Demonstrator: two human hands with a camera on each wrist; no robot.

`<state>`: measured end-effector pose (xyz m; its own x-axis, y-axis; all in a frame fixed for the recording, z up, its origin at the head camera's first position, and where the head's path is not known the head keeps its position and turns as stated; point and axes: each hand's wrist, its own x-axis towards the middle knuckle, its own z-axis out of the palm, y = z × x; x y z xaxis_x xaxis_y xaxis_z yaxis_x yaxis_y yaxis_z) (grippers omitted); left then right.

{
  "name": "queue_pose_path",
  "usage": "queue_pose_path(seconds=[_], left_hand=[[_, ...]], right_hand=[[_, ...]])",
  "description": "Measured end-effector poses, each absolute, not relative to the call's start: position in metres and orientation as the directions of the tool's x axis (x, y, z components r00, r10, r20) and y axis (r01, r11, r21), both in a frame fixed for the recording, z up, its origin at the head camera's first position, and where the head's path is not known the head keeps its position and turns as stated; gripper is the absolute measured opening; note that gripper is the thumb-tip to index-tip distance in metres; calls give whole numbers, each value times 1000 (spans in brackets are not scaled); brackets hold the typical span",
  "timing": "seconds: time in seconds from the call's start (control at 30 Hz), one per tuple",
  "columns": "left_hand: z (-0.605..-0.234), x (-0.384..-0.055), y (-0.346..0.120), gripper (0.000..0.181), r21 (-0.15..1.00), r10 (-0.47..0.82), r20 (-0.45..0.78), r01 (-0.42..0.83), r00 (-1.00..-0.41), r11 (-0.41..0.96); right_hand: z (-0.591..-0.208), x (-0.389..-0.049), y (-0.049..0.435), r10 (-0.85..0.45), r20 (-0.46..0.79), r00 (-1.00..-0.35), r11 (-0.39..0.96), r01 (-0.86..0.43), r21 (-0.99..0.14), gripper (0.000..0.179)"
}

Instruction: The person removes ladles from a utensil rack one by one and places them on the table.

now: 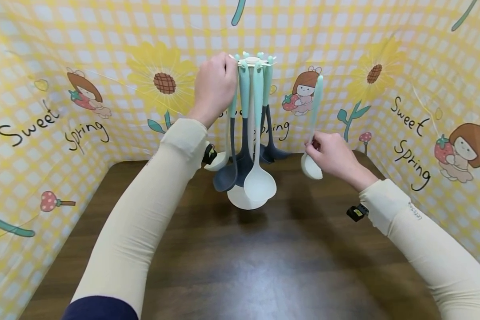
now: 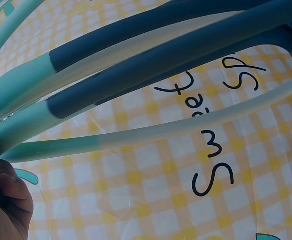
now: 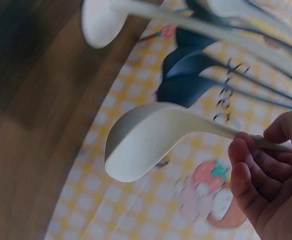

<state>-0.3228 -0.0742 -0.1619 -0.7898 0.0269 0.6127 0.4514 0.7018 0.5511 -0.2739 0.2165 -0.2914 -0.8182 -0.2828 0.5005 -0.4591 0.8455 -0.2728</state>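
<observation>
Held ladle: in the air to the right of the rack and apart from it, pale bowl down, mint handle up and slightly tilted; it sits on no hook.
Right hand: its grip pinches the ladle's stem between thumb and fingers, low down, just above the bowl.
White utensil: at the far left of the rack, head down, handle running up to the left hand; whether its end sits on a hook is hidden.
Left hand: fingers curled at the rack's top left; its grip appears to pinch the upper end of the white utensil's handle, though the contact is partly covered.
Rack: white and upright, hooks around its top, round base below.
Near white ladle: hangs on the near side, its bowl in front of the base.
Dark utensils: hang at the left, middle and far right of the rack; their heads overlap, so the count is uncertain.
Progress, judged: most visible pieces hang in place; the held ladle is off the rack, and the white utensil's hanging cannot be confirmed.
Tabletop: dark brown, carrying the rack toward its far edge.
Checked cloth: yellow and white, behind and at both sides.
</observation>
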Motion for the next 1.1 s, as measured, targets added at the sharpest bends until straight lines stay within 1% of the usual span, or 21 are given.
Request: queue_pose_path(seconds=[0.1,0.23,0.33,0.47,0.63,0.73,0.8,1.0,1.03,1.1], left_hand=[[-162,-324,-74,37,562,21,602,442,-798,699],[-161,-325,-75,37,573,11,600,439,-800,693],[-162,-327,-75,38,573,5,609,445,-793,688],[-163,-328,-75,38,574,5,614,451,-789,683],[-164,-329,-73,37,580,8,615,460,-788,672],[-164,-329,-73,38,581,10,617,464,-787,669],[-164,-330,-73,38,579,11,619,467,-785,668],[-165,-331,-73,38,581,8,623,469,-782,665],[-165,-331,-73,38,583,7,623,469,-782,663],[-165,-331,-74,37,587,5,621,469,-783,660]], right_hand=[[-297,-279,236,-292,445,-847,874,-425,-237,15],[-305,-288,259,-286,357,-889,901,-376,-215,17],[-313,-295,274,-284,314,-906,917,-352,-187,17],[-322,-302,292,-301,285,-910,933,-343,-110,13],[-332,-307,310,-299,211,-931,949,-313,-35,12],[-339,-311,320,-290,172,-941,955,-296,-12,15],[-346,-313,327,-287,164,-944,957,-290,3,15],[-364,-318,345,-270,145,-952,963,-270,19,23],[-367,-318,347,-268,138,-953,963,-269,18,23],[-372,-319,350,-276,136,-952,961,-277,10,14]])
